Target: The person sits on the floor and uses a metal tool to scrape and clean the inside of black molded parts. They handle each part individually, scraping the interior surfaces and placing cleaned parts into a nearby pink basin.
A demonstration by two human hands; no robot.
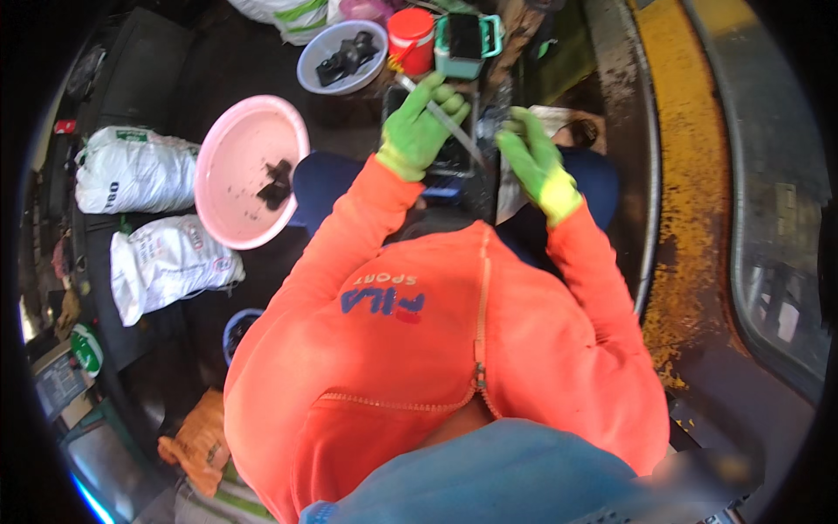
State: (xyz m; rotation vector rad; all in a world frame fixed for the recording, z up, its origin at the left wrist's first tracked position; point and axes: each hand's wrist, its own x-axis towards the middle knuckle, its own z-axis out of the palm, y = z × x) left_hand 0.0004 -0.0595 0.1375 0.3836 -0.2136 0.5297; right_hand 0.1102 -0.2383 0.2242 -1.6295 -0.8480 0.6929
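Note:
My left hand [419, 131], in a green glove, is closed around a long, thin, silver knife-like tool [454, 129]. The tool slants down to the right, its narrow end pointing toward my lap. Beneath that hand lies a black tray [452, 162] with dark contents I cannot make out. To the right, my right hand [531, 150], also gloved, has its fingers bent and a little apart, with nothing visible in them. It hovers beside a dark, wet-looking surface near the tray.
A pink basin [209, 166] holding black pieces stands left of my knee. Beyond the tray are a pale blue basin [305, 65] with black parts, a red jug [411, 39] and a teal container [458, 65]. White sacks [144, 170] lie far left; a rusty yellow metal edge [690, 175] runs along the right.

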